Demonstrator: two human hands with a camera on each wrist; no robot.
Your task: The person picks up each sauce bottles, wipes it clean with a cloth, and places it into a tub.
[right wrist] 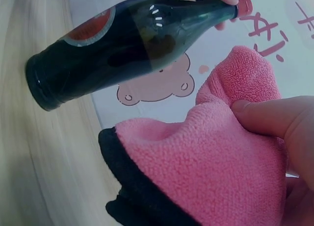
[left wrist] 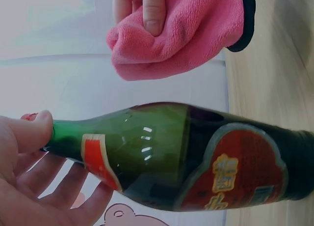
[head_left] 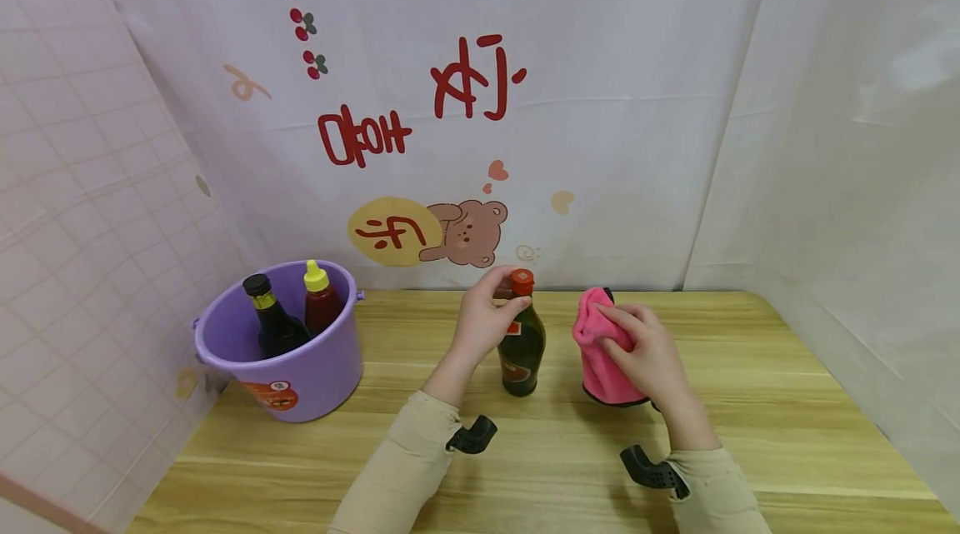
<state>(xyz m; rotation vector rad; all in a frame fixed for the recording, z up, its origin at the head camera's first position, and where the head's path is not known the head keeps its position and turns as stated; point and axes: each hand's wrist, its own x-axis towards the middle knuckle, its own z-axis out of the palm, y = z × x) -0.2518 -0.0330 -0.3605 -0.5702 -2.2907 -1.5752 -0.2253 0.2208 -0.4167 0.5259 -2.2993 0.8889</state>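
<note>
A dark green glass bottle (head_left: 522, 344) with a red cap (head_left: 522, 279) and red labels stands at the middle of the table. My left hand (head_left: 483, 313) grips its neck just below the cap, thumb on the near side. In the left wrist view the bottle (left wrist: 157, 152) is partly filled with dark liquid. To its right, my right hand (head_left: 645, 351) pinches a pink cloth (head_left: 600, 363) with black edging, which hangs bunched and folded. The cloth (right wrist: 211, 162) is apart from the bottle (right wrist: 142, 39) in the right wrist view.
A purple bucket (head_left: 337, 367) stands at the left of the wooden table (head_left: 555, 467). Inside it are a dark bottle with a black cap (head_left: 279, 326) and a red squeeze bottle with a yellow top (head_left: 321, 301). A printed white curtain (head_left: 622, 142) hangs behind the table.
</note>
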